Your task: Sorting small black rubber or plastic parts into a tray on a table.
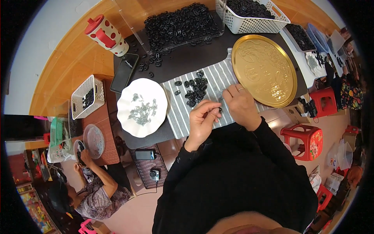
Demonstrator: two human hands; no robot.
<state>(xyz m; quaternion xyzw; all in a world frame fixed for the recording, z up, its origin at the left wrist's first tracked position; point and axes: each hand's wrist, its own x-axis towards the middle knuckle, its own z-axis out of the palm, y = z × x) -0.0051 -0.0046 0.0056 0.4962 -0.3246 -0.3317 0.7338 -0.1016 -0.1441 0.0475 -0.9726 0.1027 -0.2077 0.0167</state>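
My left hand (202, 119) pinches a small black ring (220, 110); right hand (241, 105) fingers curled at it, grip unclear. Gold tray (265, 70) just right, white plate (142, 107) w/ metal bits left.

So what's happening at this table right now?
A person in black sleeves works over a striped cloth. The left hand pinches a small black ring while the right hand meets it at the fingertips. More loose black rings lie on the cloth, small grey metal pieces fill a white scalloped plate, and a gold tray sits to the right. Another person works at a side table.
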